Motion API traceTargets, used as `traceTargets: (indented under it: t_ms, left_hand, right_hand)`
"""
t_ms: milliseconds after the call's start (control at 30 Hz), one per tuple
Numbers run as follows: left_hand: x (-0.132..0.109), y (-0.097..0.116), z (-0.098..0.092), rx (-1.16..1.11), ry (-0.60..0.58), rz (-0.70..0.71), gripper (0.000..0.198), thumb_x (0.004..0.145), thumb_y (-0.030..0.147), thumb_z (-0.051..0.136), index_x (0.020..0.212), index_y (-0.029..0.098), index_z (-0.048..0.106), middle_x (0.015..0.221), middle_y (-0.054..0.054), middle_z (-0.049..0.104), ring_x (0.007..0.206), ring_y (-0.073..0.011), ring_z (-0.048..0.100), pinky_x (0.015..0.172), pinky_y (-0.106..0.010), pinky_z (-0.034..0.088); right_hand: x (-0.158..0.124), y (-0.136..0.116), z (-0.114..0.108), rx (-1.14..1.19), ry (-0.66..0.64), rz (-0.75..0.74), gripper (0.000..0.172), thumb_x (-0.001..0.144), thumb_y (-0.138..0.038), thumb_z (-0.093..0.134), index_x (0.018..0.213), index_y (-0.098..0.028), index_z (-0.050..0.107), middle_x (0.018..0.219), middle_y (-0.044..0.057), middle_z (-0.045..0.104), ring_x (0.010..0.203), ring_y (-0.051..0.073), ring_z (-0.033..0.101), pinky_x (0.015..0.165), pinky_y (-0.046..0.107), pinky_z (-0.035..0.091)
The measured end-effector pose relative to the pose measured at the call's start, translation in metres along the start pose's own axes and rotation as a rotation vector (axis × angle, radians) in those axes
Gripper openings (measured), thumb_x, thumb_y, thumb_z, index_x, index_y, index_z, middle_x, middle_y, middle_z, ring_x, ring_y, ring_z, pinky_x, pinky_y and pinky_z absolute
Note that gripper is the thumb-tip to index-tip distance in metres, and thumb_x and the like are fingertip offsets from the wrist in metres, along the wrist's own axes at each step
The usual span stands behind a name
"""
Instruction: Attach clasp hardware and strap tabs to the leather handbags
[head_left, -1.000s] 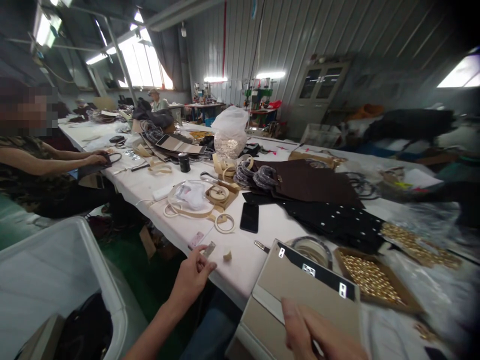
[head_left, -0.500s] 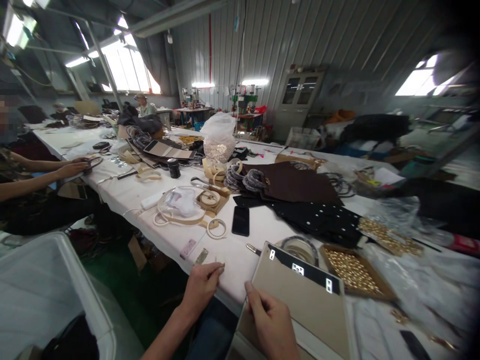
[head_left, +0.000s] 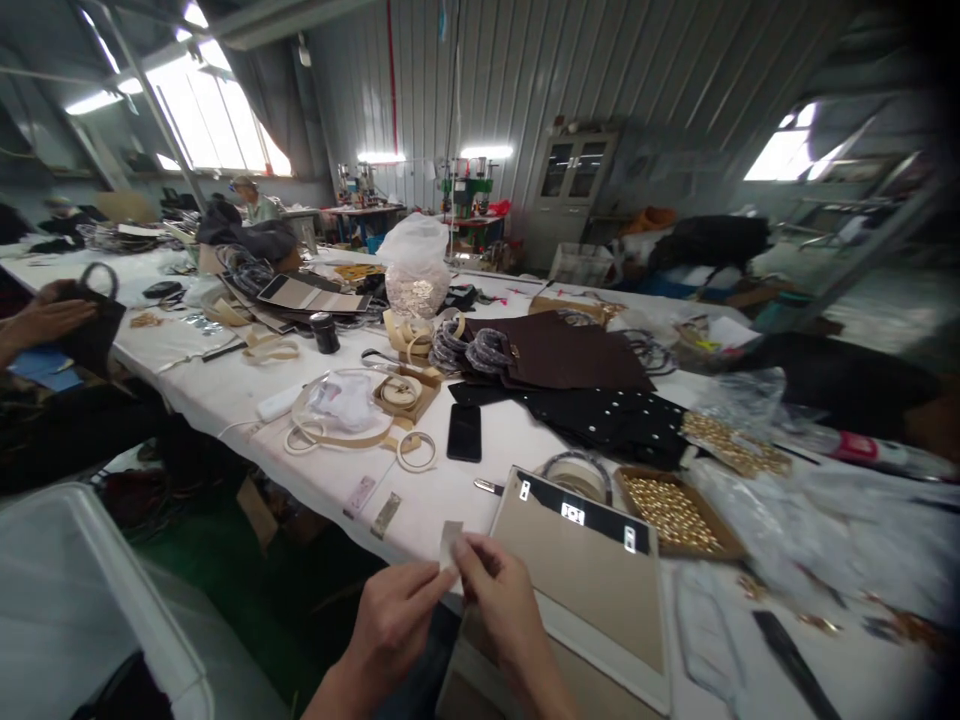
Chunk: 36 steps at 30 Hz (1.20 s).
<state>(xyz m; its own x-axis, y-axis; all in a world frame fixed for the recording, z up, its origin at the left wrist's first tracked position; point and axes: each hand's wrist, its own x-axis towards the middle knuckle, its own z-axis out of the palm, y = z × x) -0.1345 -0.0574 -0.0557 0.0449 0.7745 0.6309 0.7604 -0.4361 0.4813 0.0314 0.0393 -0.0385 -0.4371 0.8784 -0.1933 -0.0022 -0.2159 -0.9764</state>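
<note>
My left hand (head_left: 391,622) and my right hand (head_left: 501,592) meet in front of the table edge. Both pinch a small pale strip (head_left: 451,537) that stands up between the fingertips; its material is too small to tell. Just right of my right hand lies a beige panel (head_left: 592,575) with a black band along its far edge. Three white-framed cutouts or marks show on that band. A silver-tipped tool (head_left: 487,487) pokes out beside the panel's far left corner. Two small patterned strips, one pinkish (head_left: 361,494) and one grey-green (head_left: 386,515), lie left of my hands.
Beyond the hands are a black phone (head_left: 464,433), a tape roll (head_left: 416,452) and dark bag pieces (head_left: 577,352). A box of gold studs (head_left: 671,512) stands right of the panel. A translucent bin (head_left: 142,590) is at lower left. A co-worker's hand (head_left: 52,318) holds a dark bag.
My right hand has left the panel and moved left to meet my left hand. The pale strip now shows between them. The co-worker's hand now holds a dark bag. The view has shifted right.
</note>
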Motion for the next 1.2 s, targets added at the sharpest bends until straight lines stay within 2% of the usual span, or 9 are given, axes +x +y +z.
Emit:
traceTargets:
  t_ms: [67, 167, 267, 367, 433, 600, 800, 1033, 1200]
  left_hand:
    - [-0.001, 0.007, 0.000, -0.010, -0.046, 0.054, 0.053, 0.106, 0.009, 0.056, 0.153, 0.028, 0.071, 0.116, -0.015, 0.085, 0.101, -0.0262, 0.083, 0.087, -0.037, 0.068]
    - [-0.001, 0.020, -0.004, -0.121, -0.115, -0.004, 0.053, 0.105, 0.015, 0.064, 0.156, 0.030, 0.068, 0.125, -0.016, 0.083, 0.112, -0.0311, 0.080, 0.097, -0.046, 0.068]
    - [0.002, 0.032, -0.010, -0.365, -0.021, -0.229, 0.054, 0.108, 0.034, 0.067, 0.161, 0.027, 0.061, 0.138, -0.019, 0.077, 0.120, -0.0345, 0.077, 0.104, -0.051, 0.066]
    - [0.016, 0.039, -0.013, -0.642, 0.132, -0.509, 0.054, 0.110, 0.045, 0.063, 0.160, 0.023, 0.058, 0.141, -0.019, 0.074, 0.113, -0.0313, 0.077, 0.102, -0.048, 0.066]
    - [0.031, 0.042, -0.012, -0.723, 0.104, -0.575, 0.055, 0.106, 0.043, 0.073, 0.157, 0.024, 0.061, 0.147, -0.018, 0.071, 0.119, -0.0308, 0.076, 0.107, -0.047, 0.064]
    - [0.056, 0.053, -0.008, -0.735, -0.105, -0.437, 0.040, 0.107, 0.027, 0.069, 0.147, 0.030, 0.075, 0.157, -0.012, 0.069, 0.144, -0.0315, 0.067, 0.125, -0.050, 0.055]
    - [0.056, 0.059, 0.001, -0.629, -0.074, -0.331, 0.047, 0.107, 0.010, 0.059, 0.143, 0.032, 0.080, 0.145, -0.007, 0.079, 0.136, -0.0257, 0.075, 0.122, -0.044, 0.059]
    - [0.061, 0.064, 0.001, -0.373, -0.005, -0.032, 0.058, 0.106, -0.001, 0.053, 0.155, 0.026, 0.069, 0.137, -0.010, 0.082, 0.126, -0.0198, 0.079, 0.110, -0.030, 0.066]
    - [0.063, 0.072, 0.004, -0.371, -0.007, 0.015, 0.060, 0.105, -0.003, 0.053, 0.158, 0.024, 0.064, 0.137, -0.011, 0.082, 0.125, -0.0194, 0.080, 0.108, -0.029, 0.066]
  right_hand:
    - [-0.003, -0.005, -0.003, 0.069, -0.040, -0.024, 0.057, 0.088, -0.074, 0.085, 0.096, -0.018, 0.084, 0.079, 0.004, 0.072, 0.066, 0.018, 0.059, 0.060, 0.028, 0.047]
    - [-0.011, -0.014, -0.010, 0.048, 0.004, -0.110, 0.044, 0.088, -0.063, 0.090, 0.090, -0.020, 0.085, 0.085, 0.005, 0.076, 0.079, 0.021, 0.066, 0.071, 0.029, 0.053]
    - [-0.022, -0.025, -0.019, -0.028, 0.120, -0.258, 0.030, 0.095, -0.054, 0.086, 0.098, -0.024, 0.089, 0.097, 0.007, 0.078, 0.086, 0.023, 0.070, 0.072, 0.029, 0.054]
    - [-0.033, -0.036, -0.026, -0.125, 0.140, -0.403, 0.019, 0.101, -0.045, 0.080, 0.102, -0.028, 0.090, 0.101, 0.007, 0.078, 0.090, 0.023, 0.073, 0.075, 0.029, 0.057]
    - [-0.040, -0.039, -0.028, -0.189, 0.132, -0.449, 0.016, 0.102, -0.039, 0.078, 0.107, -0.030, 0.090, 0.102, 0.006, 0.080, 0.093, 0.024, 0.075, 0.080, 0.031, 0.060]
    - [-0.053, -0.025, -0.033, -0.230, 0.240, -0.478, 0.036, 0.099, -0.029, 0.078, 0.135, -0.032, 0.082, 0.119, 0.006, 0.084, 0.106, 0.026, 0.081, 0.098, 0.038, 0.067]
    - [-0.065, -0.021, -0.040, -0.354, 0.272, -0.579, 0.047, 0.106, -0.027, 0.073, 0.152, -0.030, 0.068, 0.126, 0.009, 0.083, 0.106, 0.026, 0.084, 0.097, 0.039, 0.071]
    - [-0.087, -0.049, -0.064, -0.753, 0.358, -1.018, 0.045, 0.104, -0.007, 0.072, 0.144, -0.028, 0.073, 0.131, 0.012, 0.073, 0.113, 0.023, 0.077, 0.095, 0.036, 0.069]
    - [-0.090, -0.056, -0.077, -0.925, 0.266, -1.110, 0.044, 0.103, 0.001, 0.065, 0.134, -0.027, 0.079, 0.127, 0.011, 0.074, 0.110, 0.022, 0.076, 0.092, 0.035, 0.067]
